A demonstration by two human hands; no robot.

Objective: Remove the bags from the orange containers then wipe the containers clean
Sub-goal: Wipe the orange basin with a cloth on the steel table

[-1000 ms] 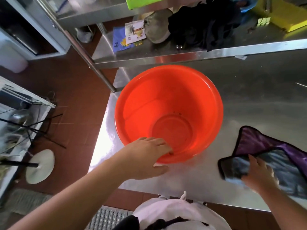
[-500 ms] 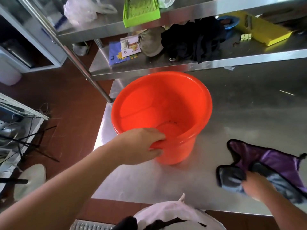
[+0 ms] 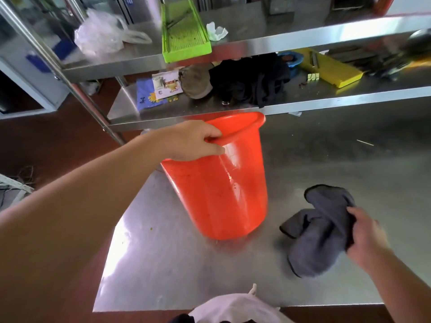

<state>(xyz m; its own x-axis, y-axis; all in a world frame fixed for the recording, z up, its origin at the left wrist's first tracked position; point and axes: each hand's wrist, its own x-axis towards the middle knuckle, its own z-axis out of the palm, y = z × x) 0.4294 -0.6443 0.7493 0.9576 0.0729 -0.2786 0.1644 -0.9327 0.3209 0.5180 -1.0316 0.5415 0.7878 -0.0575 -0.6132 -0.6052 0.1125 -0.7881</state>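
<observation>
- The orange container point(image 3: 224, 183) stands on the steel table point(image 3: 326, 164), a little left of its middle, tipped so its mouth leans away toward the far shelf and its near side wall faces the camera. No bag shows in it from here; the inside is hidden at this angle.
- The left hand point(image 3: 193, 141) is closed on the near-left part of the rim, fingers curled over the lip. I judge this grip is what holds the tilt, so it should stay firm while the wiping goes on.
- The right hand point(image 3: 366, 234) is closed on a bunched grey cloth point(image 3: 319, 231), which lies on the table to the right of the container and apart from it.
- The step in hand looks like wiping the outer wall. Small dark specks and a wet sheen show on the near face, so that is a sensible place to begin.
- To do it well: gather the cloth into a flat pad, press it against the wall and stroke from rim toward base.
- Turn the container by the rim to bring each side round.
- The base edge rests on slick steel and could slide; push toward the holding hand, not away.
</observation>
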